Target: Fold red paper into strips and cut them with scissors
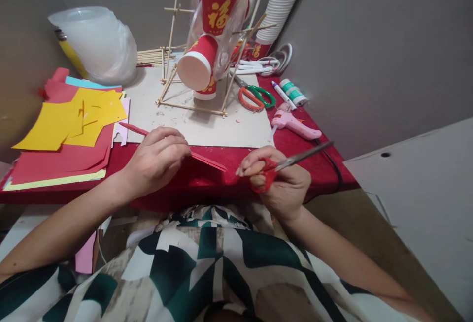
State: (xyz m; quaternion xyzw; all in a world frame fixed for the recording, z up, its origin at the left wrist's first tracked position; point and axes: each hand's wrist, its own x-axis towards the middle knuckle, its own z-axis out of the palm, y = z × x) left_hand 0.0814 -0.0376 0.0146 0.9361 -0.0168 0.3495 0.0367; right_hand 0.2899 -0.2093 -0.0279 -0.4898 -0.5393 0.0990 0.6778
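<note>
My left hand (158, 159) is closed round a narrow folded strip of red paper (209, 161), which sticks out on both sides of the fingers. In my right hand (283, 179) is a small pair of scissors (303, 156) with red handles; its blades point away to the right. The right fingertips are close to the strip's right end but apart from it. Beyond the hands, a frame of thin wooden sticks (192, 109) stands on a white board (148, 125). Red and white paper cups (195, 70) are stacked and joined within that frame.
Red and yellow paper sheets (55, 122) lie at the left, before a white plastic bag (99, 46). Green-and-orange-handled scissors (254, 96), a marker (283, 95), a pink glue gun (295, 124) and a cable (275, 63) lie right. A tall cup stack (283, 4) leans behind.
</note>
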